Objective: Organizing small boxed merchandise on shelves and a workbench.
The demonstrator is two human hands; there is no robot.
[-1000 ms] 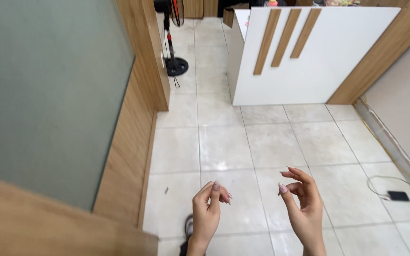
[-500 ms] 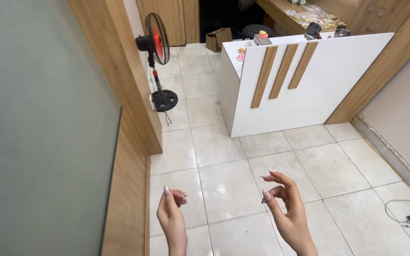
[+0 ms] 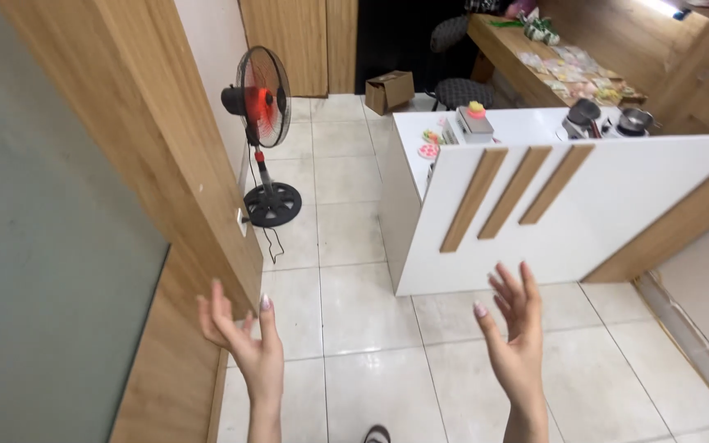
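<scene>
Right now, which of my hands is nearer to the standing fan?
Left. The left hand is raised, empty, below the standing fan beside the wooden wall; the right hand is across the tiles, before the white counter.

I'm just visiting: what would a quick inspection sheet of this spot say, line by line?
Surface: pale tiled floor, glossy.
Job's things: nothing seen in either hand.
Clutter: cardboard box on the floor; small items on the white counter.
Hands: left hand and right hand raised, open, empty, apart.
Cables: black cord trailing from the standing fan toward the wooden wall panel.
Surroundings: frosted glass panel at left, wooden table behind the counter.
</scene>
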